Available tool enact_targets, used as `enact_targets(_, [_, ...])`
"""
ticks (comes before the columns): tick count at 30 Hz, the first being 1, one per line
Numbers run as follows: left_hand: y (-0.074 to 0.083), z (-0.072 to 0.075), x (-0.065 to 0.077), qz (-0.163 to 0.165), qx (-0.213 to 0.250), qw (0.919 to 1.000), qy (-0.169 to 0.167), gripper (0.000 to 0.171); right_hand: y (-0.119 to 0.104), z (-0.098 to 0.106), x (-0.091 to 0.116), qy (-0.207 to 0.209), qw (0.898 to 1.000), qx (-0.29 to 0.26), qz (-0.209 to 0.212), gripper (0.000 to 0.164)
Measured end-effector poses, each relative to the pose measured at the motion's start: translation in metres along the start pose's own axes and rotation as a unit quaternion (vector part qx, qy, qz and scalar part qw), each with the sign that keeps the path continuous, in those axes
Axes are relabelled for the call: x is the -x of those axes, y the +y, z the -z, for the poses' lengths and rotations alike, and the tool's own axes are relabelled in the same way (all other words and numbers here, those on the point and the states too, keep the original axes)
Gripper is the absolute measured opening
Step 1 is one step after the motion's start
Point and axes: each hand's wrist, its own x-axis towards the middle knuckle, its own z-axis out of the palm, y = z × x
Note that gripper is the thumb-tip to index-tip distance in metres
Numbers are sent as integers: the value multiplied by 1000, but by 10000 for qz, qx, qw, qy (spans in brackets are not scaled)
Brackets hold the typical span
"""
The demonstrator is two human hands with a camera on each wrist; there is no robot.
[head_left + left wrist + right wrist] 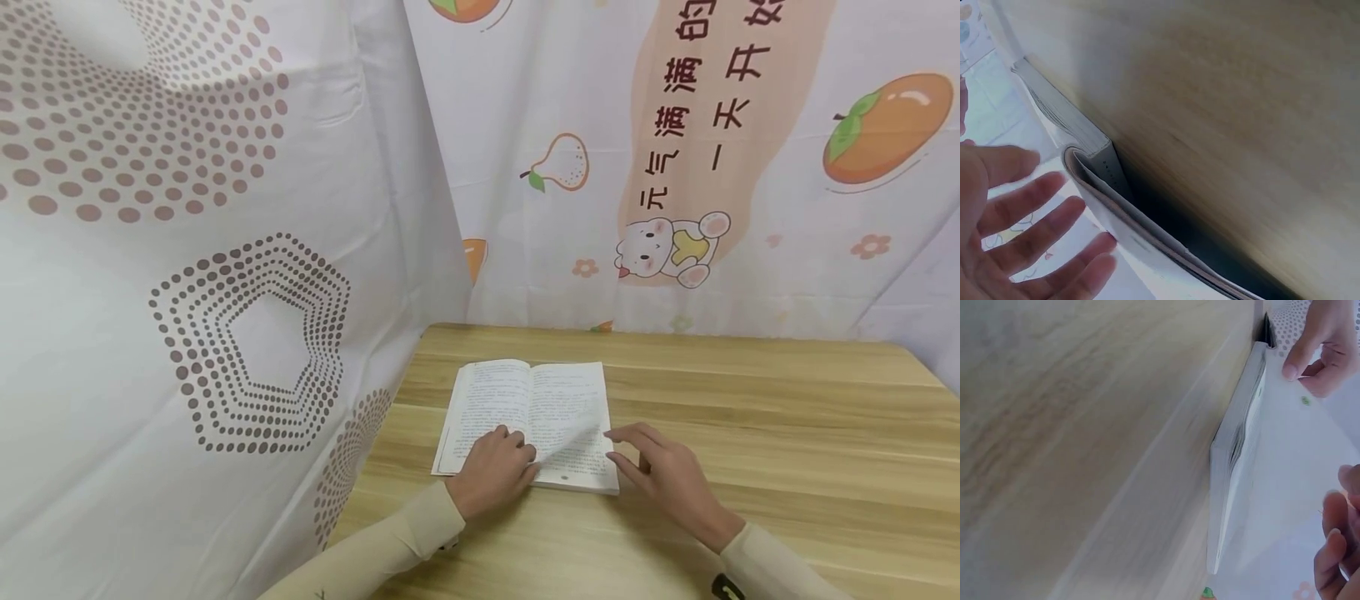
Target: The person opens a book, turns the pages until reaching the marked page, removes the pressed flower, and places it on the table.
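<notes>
An open book (491, 400) with printed pages lies on the table. One page (570, 437) of its right half is lifted and curls over toward the left. At its lower corner, near the gutter, my left hand (495, 471) pinches that page between thumb and finger; this left hand (1325, 353) also shows at the top of the right wrist view. Beside the book's right edge is my right hand (667, 475), its thumb and forefinger apart and its fingers loosely bent, holding nothing. In the left wrist view the book's lower edge (1110, 169) shows beside my left fingers (1047, 228).
The wooden table (787, 433) extends to the right of the book. A white curtain with brown dots (247, 350) hangs close along the left side. Behind the table is a white cloth (540, 258) printed with fruit, lettering and a cartoon bear.
</notes>
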Motion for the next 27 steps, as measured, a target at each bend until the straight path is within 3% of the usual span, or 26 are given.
enact_targets(5, [0, 2, 0, 139, -289, 9981, 531, 14, 4, -1, 6, -504, 9979, 218, -333, 32])
enact_targets(9, [0, 1, 1, -49, -425, 9942, 990, 7, 7, -4, 15, -1240, 9898, 463, -518, 30])
enact_targets(12, [0, 0, 1, -207, -463, 9919, 1161, 11, 9, -6, 20, -1535, 9852, 616, -444, 32])
enact_targets(19, [0, -3, 2, -320, -468, 9942, 916, 12, 11, -8, 23, -1720, 9832, 567, -233, 19])
enact_targets(27, [1, -5, 4, -358, -339, 9970, 602, 7, 10, -9, 21, -1412, 9868, 744, 285, 11])
